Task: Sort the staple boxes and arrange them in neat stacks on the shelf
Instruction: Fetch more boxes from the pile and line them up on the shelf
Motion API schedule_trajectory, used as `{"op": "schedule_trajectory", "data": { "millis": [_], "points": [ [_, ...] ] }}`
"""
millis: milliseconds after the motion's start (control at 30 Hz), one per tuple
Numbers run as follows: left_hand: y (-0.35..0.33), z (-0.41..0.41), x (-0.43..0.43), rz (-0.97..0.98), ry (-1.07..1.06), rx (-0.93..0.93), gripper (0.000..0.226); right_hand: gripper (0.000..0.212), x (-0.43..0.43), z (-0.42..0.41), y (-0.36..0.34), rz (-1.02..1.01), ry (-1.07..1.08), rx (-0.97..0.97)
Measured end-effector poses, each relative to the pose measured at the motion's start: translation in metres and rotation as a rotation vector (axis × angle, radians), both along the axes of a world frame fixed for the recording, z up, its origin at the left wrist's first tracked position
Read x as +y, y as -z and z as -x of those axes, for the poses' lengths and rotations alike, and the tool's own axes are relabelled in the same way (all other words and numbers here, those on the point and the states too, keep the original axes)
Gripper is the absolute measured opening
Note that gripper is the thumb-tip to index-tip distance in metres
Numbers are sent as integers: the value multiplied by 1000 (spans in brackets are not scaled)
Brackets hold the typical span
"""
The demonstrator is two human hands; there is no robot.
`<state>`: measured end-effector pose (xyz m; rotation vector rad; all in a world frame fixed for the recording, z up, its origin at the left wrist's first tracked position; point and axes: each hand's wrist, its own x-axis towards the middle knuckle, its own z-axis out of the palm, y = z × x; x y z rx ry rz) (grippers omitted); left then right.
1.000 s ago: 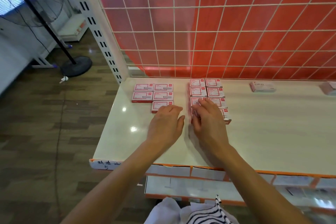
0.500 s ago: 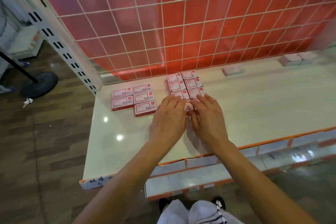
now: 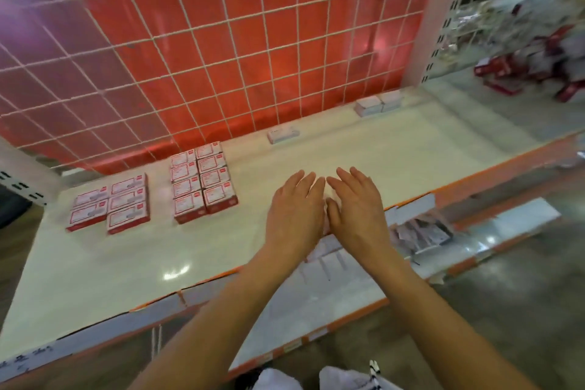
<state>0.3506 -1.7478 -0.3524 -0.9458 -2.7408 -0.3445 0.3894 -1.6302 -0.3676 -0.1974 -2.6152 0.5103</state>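
We see a bright scene lit from overhead, with a white glare patch on the glossy shelf [image 3: 133, 263] at lower left. A pink hot spot glows on the red panel [image 3: 221, 57] right of centre, and a purple haze washes the upper left corner. Shadows are soft and faint. Blur smears everything, worst on the goods [image 3: 538, 66] at the right edge. The shelf's front edge bows from wide-angle distortion.

The print on the staple boxes [image 3: 215, 177] is too blurred to read.
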Motion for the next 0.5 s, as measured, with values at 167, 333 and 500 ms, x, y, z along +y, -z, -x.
{"op": "schedule_trajectory", "data": {
  "millis": [167,333,500],
  "points": [
    [-2,-21,85,-9,71,-29,43,41,81,-31,-3,15,67,13],
    [-4,-35,162,-34,185,-25,42,39,152,-57,-4,-19,177,0],
    [-2,-42,230,-53,330,-10,43,42,212,-79,-4,-1,299,-3]
  ]
}}
